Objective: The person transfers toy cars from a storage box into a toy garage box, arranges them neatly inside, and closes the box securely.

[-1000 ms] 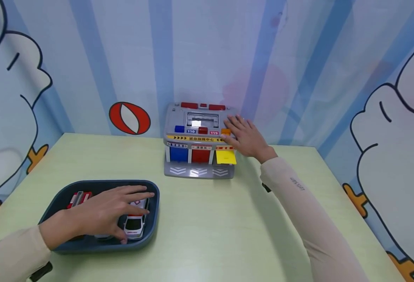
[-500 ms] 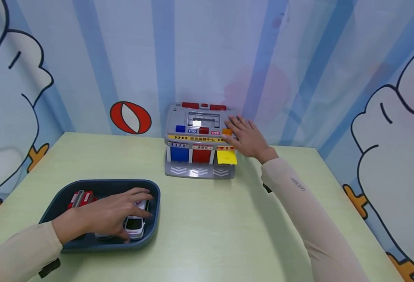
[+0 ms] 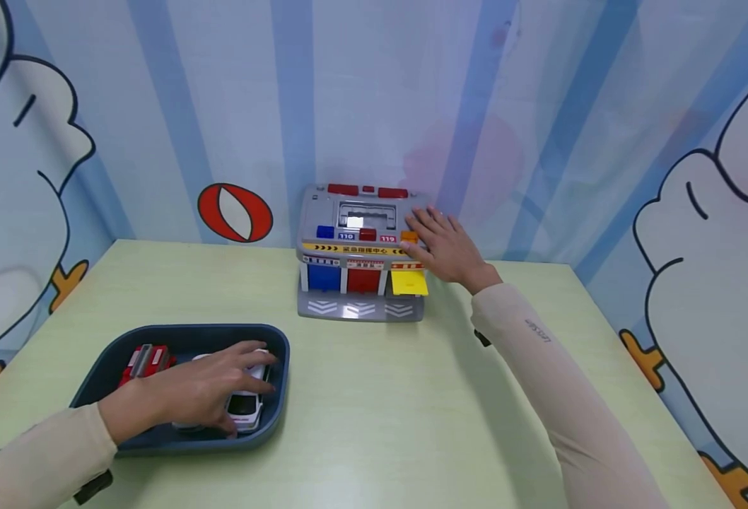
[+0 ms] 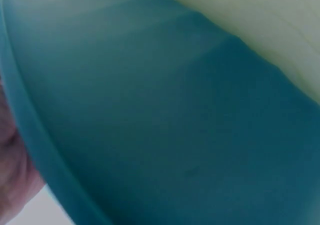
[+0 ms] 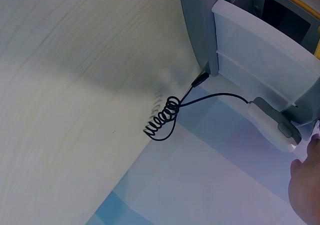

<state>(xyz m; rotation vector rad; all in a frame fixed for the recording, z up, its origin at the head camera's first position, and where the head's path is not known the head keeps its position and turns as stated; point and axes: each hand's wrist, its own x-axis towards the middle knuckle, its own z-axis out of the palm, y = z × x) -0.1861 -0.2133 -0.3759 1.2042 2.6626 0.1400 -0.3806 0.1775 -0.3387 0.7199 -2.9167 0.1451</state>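
At the front left, my left hand (image 3: 199,389) reaches into a dark blue tray (image 3: 278,417). Its thumb and fingers curve round a white toy ambulance (image 3: 244,411), most of which the hand covers. In the left wrist view the tray's wall (image 4: 165,115) fills the picture, with part of the hand at the left edge. Farther back stands a grey toy rescue station (image 3: 361,244) with blue and red doors and a raised yellow flap (image 3: 408,283). My right hand (image 3: 444,247) lies with straight, spread fingers on the station's top right corner, by its orange button.
A red toy fire truck (image 3: 147,362) lies in the tray's left end, with another vehicle partly under the left hand. Behind the station hangs a striped blue cloth (image 3: 374,92). In the right wrist view, a black coiled cord (image 5: 162,116) runs to a white-and-grey handset (image 5: 274,125).
My left hand has shifted slightly right within the tray, and its fingers have drawn in over the ambulance. The right hand has stayed on the station.
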